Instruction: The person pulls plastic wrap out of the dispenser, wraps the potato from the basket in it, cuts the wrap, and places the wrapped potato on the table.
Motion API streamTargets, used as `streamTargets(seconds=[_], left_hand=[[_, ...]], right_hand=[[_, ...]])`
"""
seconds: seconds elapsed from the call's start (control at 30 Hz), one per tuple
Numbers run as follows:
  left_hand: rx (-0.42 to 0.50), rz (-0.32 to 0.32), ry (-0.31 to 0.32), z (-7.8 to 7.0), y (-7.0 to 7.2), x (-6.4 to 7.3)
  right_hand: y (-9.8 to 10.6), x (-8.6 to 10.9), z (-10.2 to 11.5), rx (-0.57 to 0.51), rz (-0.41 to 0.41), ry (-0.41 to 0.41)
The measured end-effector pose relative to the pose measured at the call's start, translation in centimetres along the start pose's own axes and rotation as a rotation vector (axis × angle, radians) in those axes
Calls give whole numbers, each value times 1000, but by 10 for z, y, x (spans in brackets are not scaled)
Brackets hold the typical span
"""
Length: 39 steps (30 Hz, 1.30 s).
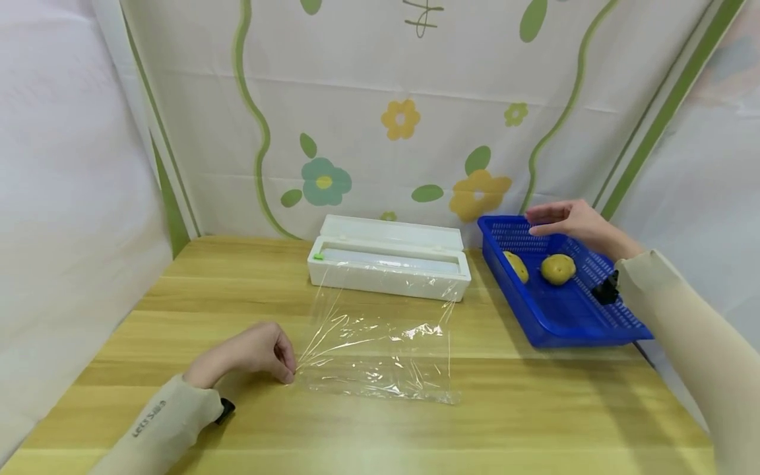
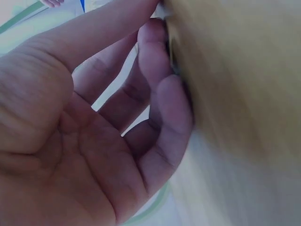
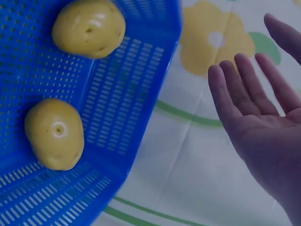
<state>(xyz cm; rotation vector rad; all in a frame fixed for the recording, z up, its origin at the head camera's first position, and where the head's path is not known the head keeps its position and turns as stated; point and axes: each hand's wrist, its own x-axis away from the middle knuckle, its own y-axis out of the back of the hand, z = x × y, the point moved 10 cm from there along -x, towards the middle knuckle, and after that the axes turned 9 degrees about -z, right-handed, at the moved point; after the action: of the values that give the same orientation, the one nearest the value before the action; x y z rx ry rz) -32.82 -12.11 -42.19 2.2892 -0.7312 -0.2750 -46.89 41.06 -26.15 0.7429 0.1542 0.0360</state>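
Note:
A sheet of clear plastic wrap (image 1: pixel 380 356) runs from a white wrap dispenser box (image 1: pixel 392 284), its lid raised, toward the front of the wooden table. My left hand (image 1: pixel 261 353) pinches the sheet's near left corner against the tabletop; creases fan out from there. In the left wrist view the left hand (image 2: pixel 94 122) has curled fingers, and its fingertips are partly hidden. Above the far end of a blue basket (image 1: pixel 528 323), my right hand (image 1: pixel 572 221) hovers with fingers extended and nothing in it. Two potatoes, one in the middle (image 1: pixel 558 269) and one by the left wall (image 1: pixel 516 266), lie in the basket.
A small green slider (image 1: pixel 318 256) sits at the left end of the dispenser box. Behind the table (image 1: pixel 368 435) hangs a white cloth (image 1: pixel 356 79) with printed flowers and vines. More cloth closes off both sides.

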Motion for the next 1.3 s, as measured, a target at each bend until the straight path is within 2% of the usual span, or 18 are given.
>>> streamTargets(seconds=[0.27,0.43,0.53,0.63,0.73,0.83,1.0,1.3], left_hand=[[8,8,16,1,-1,-1],[21,11,26,1,0,3],[30,10,36,1,1,4],[30,11,39,2,1,3],[34,14,34,4,0,2],[35,17,28,5,-1,0],[30,15,28,5,0,0],[41,23,28,5,-1,1]], right_hand=[[-2,-14,-24,-65,49,-10],[-13,-19,-44,-51,89,-27],[-22,-19,-58,-5,116,-38],[-30,-18,-68,85,140,-20],[-33,-17,-74,186,147,5],[-36,-18,-77,232,136,18],[-43,-21,-81,178,114,-3],[-71,-23,-86,133,131,-13]])
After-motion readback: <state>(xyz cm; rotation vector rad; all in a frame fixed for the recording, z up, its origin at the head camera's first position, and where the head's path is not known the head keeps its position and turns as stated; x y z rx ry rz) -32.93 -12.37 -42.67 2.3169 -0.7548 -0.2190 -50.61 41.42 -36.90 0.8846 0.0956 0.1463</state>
